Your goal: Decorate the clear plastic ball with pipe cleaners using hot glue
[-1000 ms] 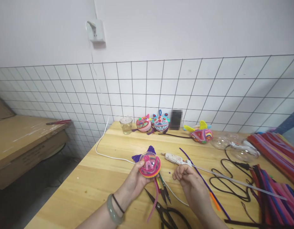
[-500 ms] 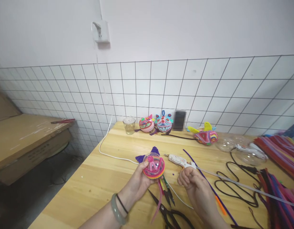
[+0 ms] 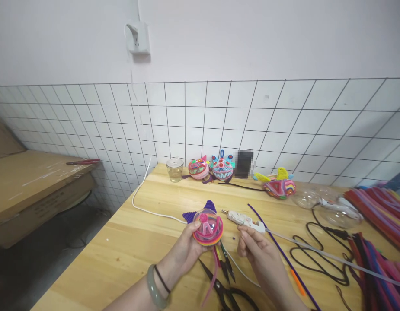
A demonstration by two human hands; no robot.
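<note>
My left hand [image 3: 187,248] is closed around a clear plastic ball ornament [image 3: 208,231] lined with pink, orange and purple pipe cleaners, its thumb pressed on the front. Two purple ear-shaped pieces [image 3: 210,207] stand on its top, and a pink pipe cleaner [image 3: 213,276] hangs below. To the right, my right hand [image 3: 256,248] has thumb and fingertips pinched together; anything between them is too small to make out. Just behind those fingertips lies a white glue gun [image 3: 243,219] with a long glue stick. Black scissors [image 3: 223,290] and tweezers [image 3: 228,263] lie below the ball.
Finished pipe-cleaner ornaments [image 3: 222,168] line the back of the wooden table [image 3: 122,255], beside a glass cup [image 3: 174,170]. On the right lie clear plastic balls [image 3: 340,216], a coiled black cord [image 3: 312,255] and bundles of pipe cleaners [image 3: 378,211]. A purple pipe cleaner [image 3: 284,252] crosses nearby.
My right hand has shifted slightly left, its curled fingers straightening into a pinch pointing toward the ball. My left hand keeps its hold on the ball.
</note>
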